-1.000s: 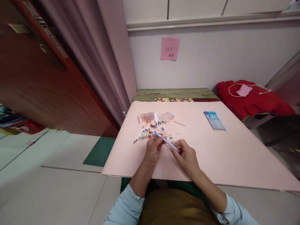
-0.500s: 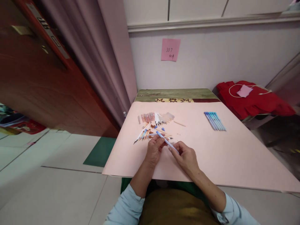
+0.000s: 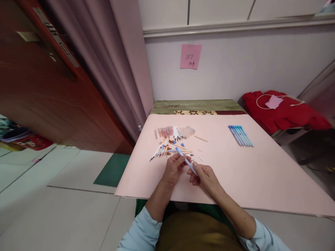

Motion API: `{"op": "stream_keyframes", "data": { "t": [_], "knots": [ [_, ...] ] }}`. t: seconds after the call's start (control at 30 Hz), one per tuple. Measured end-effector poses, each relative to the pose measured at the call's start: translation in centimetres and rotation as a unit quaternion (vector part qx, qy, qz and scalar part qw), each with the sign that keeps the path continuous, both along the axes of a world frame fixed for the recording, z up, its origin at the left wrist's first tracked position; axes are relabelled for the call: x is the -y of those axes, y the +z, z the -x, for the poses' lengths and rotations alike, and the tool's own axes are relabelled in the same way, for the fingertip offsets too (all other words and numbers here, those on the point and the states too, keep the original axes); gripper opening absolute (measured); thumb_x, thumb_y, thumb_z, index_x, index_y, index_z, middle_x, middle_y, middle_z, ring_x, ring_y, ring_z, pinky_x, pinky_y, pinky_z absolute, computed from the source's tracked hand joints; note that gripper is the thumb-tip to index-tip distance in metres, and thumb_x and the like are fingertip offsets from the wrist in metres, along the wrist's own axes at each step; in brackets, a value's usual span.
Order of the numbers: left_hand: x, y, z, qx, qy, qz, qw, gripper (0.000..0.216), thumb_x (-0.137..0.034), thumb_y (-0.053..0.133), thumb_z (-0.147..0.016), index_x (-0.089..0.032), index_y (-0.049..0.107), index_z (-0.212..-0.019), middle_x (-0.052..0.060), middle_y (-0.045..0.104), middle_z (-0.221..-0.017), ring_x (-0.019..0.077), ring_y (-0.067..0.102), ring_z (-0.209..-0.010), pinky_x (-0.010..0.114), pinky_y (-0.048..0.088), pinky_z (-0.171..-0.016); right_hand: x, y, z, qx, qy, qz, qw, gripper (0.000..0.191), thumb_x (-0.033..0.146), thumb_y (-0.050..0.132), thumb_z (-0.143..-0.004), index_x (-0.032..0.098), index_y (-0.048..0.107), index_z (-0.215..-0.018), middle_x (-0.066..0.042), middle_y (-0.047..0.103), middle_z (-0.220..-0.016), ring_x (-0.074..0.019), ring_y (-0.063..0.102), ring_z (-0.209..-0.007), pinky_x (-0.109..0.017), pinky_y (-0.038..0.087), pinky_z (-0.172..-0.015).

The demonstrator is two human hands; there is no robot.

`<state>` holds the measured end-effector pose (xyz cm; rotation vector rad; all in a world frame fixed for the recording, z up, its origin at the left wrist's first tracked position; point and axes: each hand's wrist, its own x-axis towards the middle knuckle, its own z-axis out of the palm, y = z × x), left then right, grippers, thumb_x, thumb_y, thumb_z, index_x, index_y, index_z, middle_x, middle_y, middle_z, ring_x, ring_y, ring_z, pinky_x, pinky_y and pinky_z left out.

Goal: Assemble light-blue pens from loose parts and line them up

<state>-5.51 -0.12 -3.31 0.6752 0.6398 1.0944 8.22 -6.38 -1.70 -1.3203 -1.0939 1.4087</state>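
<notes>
A light blue pen (image 3: 187, 161) is held slanted between both hands above the near part of the table, its darker blue end pointing up and left. My left hand (image 3: 173, 168) pinches it near the upper half. My right hand (image 3: 205, 177) grips its lower right end with thumb and fingers. Just beyond my left hand lie pen refills (image 3: 158, 152), white with dark tips, and small brown and blue parts (image 3: 182, 144). Farther back are reddish clear pieces (image 3: 164, 131), white refills with black tips (image 3: 178, 133) and pale translucent tubes (image 3: 188, 131).
On the right of the pink-covered table (image 3: 220, 188) lies a row of several assembled blue pens (image 3: 240, 136). A single beige stick (image 3: 201, 138) rests near the middle. Red cloth (image 3: 285, 113) with a white cord sits beyond the right edge. A brown door (image 3: 52, 94) stands at left.
My right hand has shifted slightly down and changed its grip at the pen's lower end. The pen now tilts a little more steeply; my left hand stays about where it was.
</notes>
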Motion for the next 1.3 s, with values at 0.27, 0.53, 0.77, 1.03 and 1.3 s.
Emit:
{"op": "stream_keyframes", "data": {
  "t": [0.27, 0.53, 0.77, 1.03, 1.3],
  "knots": [
    [0.2, 0.3, -0.2, -0.022, -0.003, -0.016, 1.000, 0.019, -0.028, 0.078, -0.070, -0.011, 0.072, -0.077, 0.008, 0.070, -0.078, 0.0158, 0.063, -0.072, 0.028, 0.049, -0.073, -0.1, 0.1, -0.1, 0.002, -0.043, -0.034, 0.999, 0.043, 0.059, 0.069, -0.076, 0.016, 0.061, -0.074, 0.001, 0.058, -0.058, -0.0099, 0.048, -0.050, -0.022, 0.037, -0.049],
    [0.2, 0.4, 0.2, -0.008, -0.039, -0.006, 0.999, 0.018, -0.028, 0.077, -0.072, -0.012, 0.071, -0.077, 0.008, 0.070, -0.078, 0.0145, 0.062, -0.068, 0.027, 0.047, -0.067, -0.1, 0.1, 0.0, -0.137, 0.030, 0.051, 0.989, 0.051, 0.064, 0.061, -0.079, 0.014, 0.066, -0.083, -0.001, 0.060, -0.059, -0.0096, 0.051, -0.048, -0.022, 0.040, -0.048],
    [0.3, 0.6, 0.0, -0.026, -0.038, -0.032, 0.998, 0.018, -0.028, 0.076, -0.072, -0.012, 0.071, -0.075, 0.008, 0.070, -0.077, 0.0151, 0.062, -0.070, 0.028, 0.047, -0.072, 0.1, 0.4, 0.0, -0.074, -0.007, -0.013, 0.997, 0.041, 0.056, 0.071, -0.075, 0.015, 0.065, -0.076, -0.001, 0.062, -0.060, -0.0102, 0.052, -0.053, -0.023, 0.041, -0.053],
    [0.6, 0.8, 0.0, -0.044, -0.044, -0.014, 0.998, 0.025, -0.034, 0.077, -0.072, -0.010, 0.071, -0.077, 0.009, 0.070, -0.077, 0.0134, 0.060, -0.062, 0.027, 0.046, -0.064, 0.1, -0.5, 0.1, -0.206, 0.031, 0.088, 0.974, 0.046, 0.059, 0.068, -0.077, 0.014, 0.067, -0.083, 0.001, 0.058, -0.058, -0.0074, 0.046, -0.044, -0.021, 0.037, -0.045],
    [0.4, -0.4, -0.7, -0.101, -0.044, -0.039, 0.993, 0.021, -0.029, 0.077, -0.071, -0.011, 0.071, -0.080, 0.006, 0.070, -0.074, 0.0123, 0.060, -0.065, 0.024, 0.046, -0.064, -0.2, -1.5, -0.2, -0.161, -0.013, -0.028, 0.986, 0.040, 0.051, 0.077, -0.071, 0.017, 0.057, -0.071, 0.003, 0.056, -0.056, -0.0078, 0.044, -0.051, -0.022, 0.032, -0.050]
  ]
}}
